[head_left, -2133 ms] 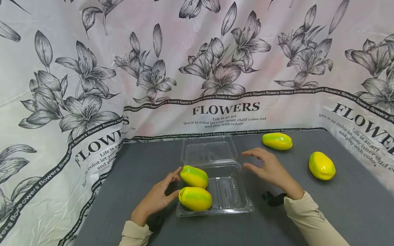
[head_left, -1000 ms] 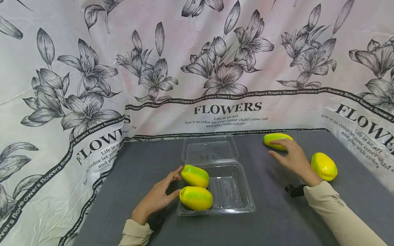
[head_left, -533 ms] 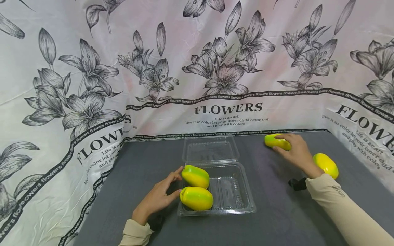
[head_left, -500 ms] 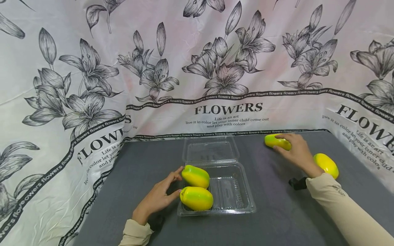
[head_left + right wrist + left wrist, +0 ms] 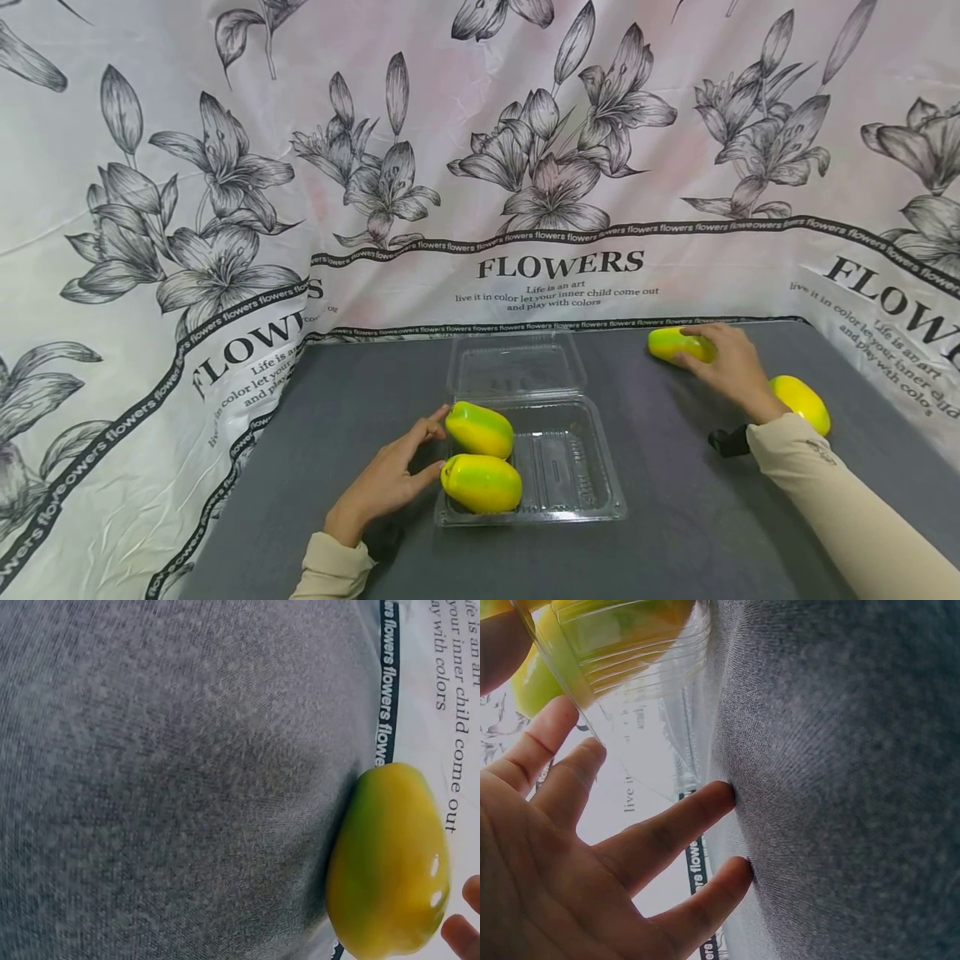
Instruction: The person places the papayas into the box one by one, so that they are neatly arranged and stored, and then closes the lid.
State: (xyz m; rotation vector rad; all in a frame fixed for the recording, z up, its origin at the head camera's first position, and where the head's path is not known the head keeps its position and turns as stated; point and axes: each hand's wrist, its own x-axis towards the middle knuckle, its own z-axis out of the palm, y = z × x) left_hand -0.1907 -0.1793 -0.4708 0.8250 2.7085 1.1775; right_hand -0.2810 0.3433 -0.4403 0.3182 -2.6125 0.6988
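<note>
My left hand [image 5: 392, 473] rests at the left side of a clear plastic clamshell box [image 5: 606, 467], fingers spread and straight. In the left wrist view, two fingertips of the left hand [image 5: 592, 840] meet the box's rim and two meet the cloth. Two yellow-green mangoes lie in the box's left half, a rear mango [image 5: 478, 430] and a front mango [image 5: 482, 485]. At the back right, my right hand [image 5: 726, 363] grips a third mango [image 5: 663, 343], thumb in front and fingers over its top. The right wrist view shows this mango [image 5: 390, 862] on the cloth, fingertips [image 5: 462, 937] at its edge.
A fourth mango [image 5: 810, 407] lies on the dark grey tablecloth [image 5: 660, 533], partly hidden behind the right wrist. The box's lid [image 5: 517, 367] is folded back flat toward the flower-printed curtain [image 5: 555, 287], which borders the table's far edge.
My right hand has moved from beside the box to the back-right mango, and its thumb and fingers have closed on it. The left hand and the boxed mangoes have stayed put.
</note>
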